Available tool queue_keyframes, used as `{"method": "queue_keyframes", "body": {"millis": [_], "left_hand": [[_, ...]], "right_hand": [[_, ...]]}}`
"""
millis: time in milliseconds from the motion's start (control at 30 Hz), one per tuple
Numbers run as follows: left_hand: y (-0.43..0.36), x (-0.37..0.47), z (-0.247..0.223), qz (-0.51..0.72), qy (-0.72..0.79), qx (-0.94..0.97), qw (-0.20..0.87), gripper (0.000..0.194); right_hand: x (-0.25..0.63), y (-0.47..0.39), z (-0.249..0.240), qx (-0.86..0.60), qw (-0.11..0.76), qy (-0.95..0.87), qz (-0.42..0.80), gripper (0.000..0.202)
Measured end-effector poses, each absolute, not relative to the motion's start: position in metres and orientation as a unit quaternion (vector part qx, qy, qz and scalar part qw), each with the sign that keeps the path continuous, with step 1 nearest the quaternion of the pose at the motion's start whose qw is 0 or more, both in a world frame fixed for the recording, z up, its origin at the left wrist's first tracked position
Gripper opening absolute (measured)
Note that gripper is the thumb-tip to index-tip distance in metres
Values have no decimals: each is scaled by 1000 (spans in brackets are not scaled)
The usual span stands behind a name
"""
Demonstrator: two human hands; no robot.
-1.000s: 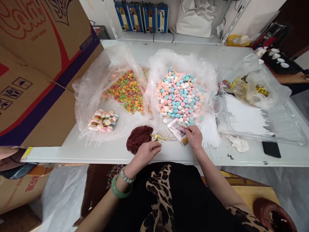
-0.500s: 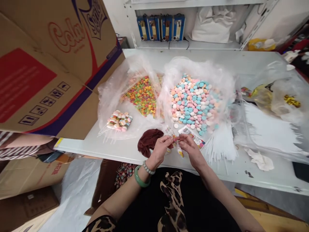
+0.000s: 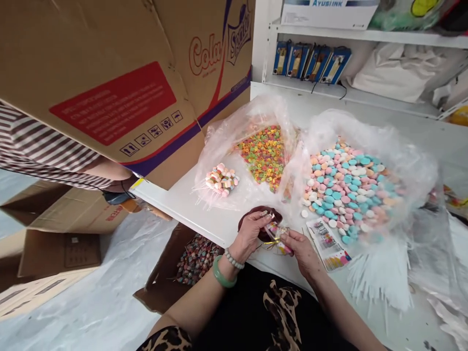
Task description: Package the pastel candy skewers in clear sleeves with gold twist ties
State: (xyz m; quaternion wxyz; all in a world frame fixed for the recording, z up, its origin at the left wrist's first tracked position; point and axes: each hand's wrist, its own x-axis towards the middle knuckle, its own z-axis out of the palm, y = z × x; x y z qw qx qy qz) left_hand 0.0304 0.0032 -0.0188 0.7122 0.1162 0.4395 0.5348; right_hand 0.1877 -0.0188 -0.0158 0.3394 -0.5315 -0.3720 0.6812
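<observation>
Between my two hands is a small printed plastic wrapper (image 3: 278,234), partly see-through with bright coloured print; what is inside it I cannot make out. My left hand (image 3: 250,231) pinches its upper left part, and my right hand (image 3: 300,247) grips its lower right end. A thin gold tie (image 3: 271,242) shows just under the wrapper. Below my left fingers lies a bunched dark red cloth (image 3: 250,214), half hidden. To the right of my right hand, a stack of flat printed wrappers (image 3: 327,243) rests on the table beside a bundle of white sticks (image 3: 380,278).
Plastic bags hold ring-shaped candies (image 3: 265,153) and pastel tablet candies (image 3: 347,185). Assembled candy sticks (image 3: 222,180) lie at the left. A large carton (image 3: 146,87) stands on the left end; a person in a striped shirt (image 3: 44,146) is behind it. An open box (image 3: 197,258) of wrapped candies sits below.
The view has swung left, so the table's contents appear farther right. My hands have drawn slightly apart, and the wrapper now spans the gap between them.
</observation>
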Motion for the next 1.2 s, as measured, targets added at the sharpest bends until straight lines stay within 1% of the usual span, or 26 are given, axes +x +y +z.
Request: {"method": "queue_keyframes", "body": {"millis": [100,267,400,467,567,667,800,900,967,1033,1100,1167,1200], "left_hand": [[6,24,-16,568,415,77,707,41],[11,6,-12,597,408,57,689,36],[11,-8,-16,510,434,128,732,39],[10,-10,-21,494,449,126,734,40],[11,-11,-25,540,452,87,705,38],[14,-16,-25,599,438,55,668,38],[16,-27,-24,628,408,63,660,36],[14,-35,-27,611,406,62,677,40],[13,-41,-29,571,421,58,702,44],[14,-48,-32,542,445,54,711,43],[18,-54,-34,548,476,50,686,40],[22,-57,-35,578,506,48,638,36],[23,-58,-34,594,515,50,616,36]], "right_hand": [[170,-12,-18,-530,348,-380,673,34],[146,0,-21,-561,363,-365,648,35],[137,11,-22,-575,328,-386,642,39],[133,15,-22,-579,302,-405,640,42],[122,18,-20,-576,286,-428,635,45],[110,19,-18,-539,304,-429,658,37],[103,23,-20,-536,324,-399,670,33],[102,27,-28,-556,306,-405,658,38],[102,30,-34,-560,286,-425,651,41],[101,33,-36,-552,261,-459,645,41],[99,35,-35,-531,253,-490,643,35],[97,36,-28,-501,268,-498,655,28],[95,37,-23,-486,276,-491,668,28]]}}
